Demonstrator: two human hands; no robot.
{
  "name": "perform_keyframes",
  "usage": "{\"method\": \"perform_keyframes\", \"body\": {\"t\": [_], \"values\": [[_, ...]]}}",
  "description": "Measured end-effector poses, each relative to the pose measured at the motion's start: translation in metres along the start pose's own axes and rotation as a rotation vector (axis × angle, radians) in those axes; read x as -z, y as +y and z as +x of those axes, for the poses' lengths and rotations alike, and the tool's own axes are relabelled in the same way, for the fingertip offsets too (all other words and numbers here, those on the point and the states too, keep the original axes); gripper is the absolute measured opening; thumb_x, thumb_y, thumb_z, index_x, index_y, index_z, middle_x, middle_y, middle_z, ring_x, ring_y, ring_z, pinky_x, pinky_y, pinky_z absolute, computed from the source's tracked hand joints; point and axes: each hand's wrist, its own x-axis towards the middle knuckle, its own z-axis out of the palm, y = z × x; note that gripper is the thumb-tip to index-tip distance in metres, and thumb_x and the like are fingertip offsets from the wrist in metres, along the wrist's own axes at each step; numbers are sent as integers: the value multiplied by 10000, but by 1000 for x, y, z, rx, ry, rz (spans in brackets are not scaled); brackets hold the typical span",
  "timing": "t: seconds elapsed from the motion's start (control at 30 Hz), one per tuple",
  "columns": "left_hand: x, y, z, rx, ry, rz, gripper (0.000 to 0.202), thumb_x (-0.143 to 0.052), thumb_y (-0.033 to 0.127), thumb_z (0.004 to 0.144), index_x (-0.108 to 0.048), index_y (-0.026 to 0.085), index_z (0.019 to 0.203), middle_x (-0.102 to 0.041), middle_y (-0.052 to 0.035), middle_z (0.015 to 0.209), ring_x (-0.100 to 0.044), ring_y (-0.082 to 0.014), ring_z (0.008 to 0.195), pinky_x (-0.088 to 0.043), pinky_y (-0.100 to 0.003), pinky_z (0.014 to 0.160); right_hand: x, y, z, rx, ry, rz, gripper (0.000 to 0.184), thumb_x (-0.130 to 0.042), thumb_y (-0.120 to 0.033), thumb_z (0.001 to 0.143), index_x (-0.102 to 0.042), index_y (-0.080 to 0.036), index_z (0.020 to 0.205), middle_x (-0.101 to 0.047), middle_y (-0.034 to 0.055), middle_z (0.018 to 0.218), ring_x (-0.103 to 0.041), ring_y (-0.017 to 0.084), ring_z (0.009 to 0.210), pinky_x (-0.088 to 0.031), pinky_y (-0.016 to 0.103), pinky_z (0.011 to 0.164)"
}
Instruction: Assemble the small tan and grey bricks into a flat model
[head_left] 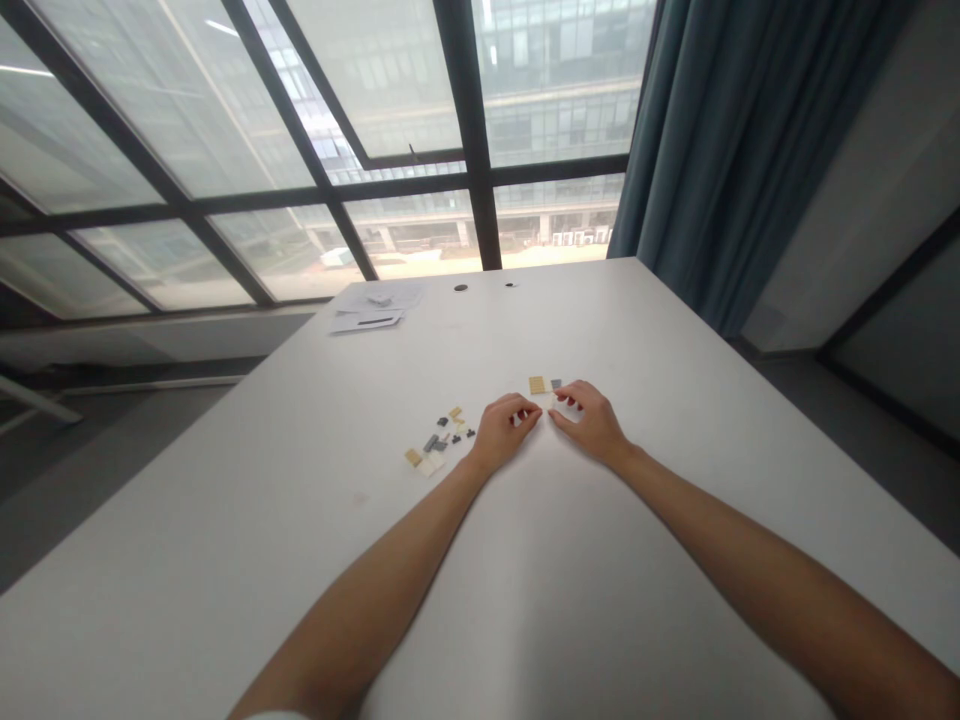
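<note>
White table [675, 330] bears left hand [504, 428] and right hand [592, 418], fingers curled (grip unclear) beside tan brick [537, 385].

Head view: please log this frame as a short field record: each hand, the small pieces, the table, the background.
left hand: resting on table, fingers curled, close to right hand; any held piece too small to tell
right hand: fingers curled, just below tan plate and grey piece
loose pieces: tan, grey, black and white cluster left of left hand
table: white
papers: near far edge
background: window, blue curtain
</note>
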Motion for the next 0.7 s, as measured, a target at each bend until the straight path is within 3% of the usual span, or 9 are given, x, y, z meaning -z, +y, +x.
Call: {"method": "perform_keyframes", "body": {"t": [0.2,0.4,0.7], "values": [[1,2,1,10,-4,-10,153,-626,306,909,-717,191,864,-642,-11,752,-554,-119,687,-441,-230,611,1,0,0,-7,9,10,194,-690,-220,803,-638,-215,990,-627,43,870,-577,206,788,-503,349,729],[2,2,1,8,-41,-119,326,-639,344,913,-678,243,1221,-680,-38,984,-582,-116,755,-456,-221,611,0,-1,1,20,-19,11,168,-687,-231,811,-640,-213,972,-632,46,856,-584,216,823,-499,345,724],[-2,-5,1,-8,-50,-105,296,-610,353,935,-711,265,1199,-692,-45,920,-593,-134,769,-461,-248,663,2,-4,2,37,-38,25,177,-693,-216,815,-637,-213,983,-633,44,862,-583,210,828,-494,334,709]]}}
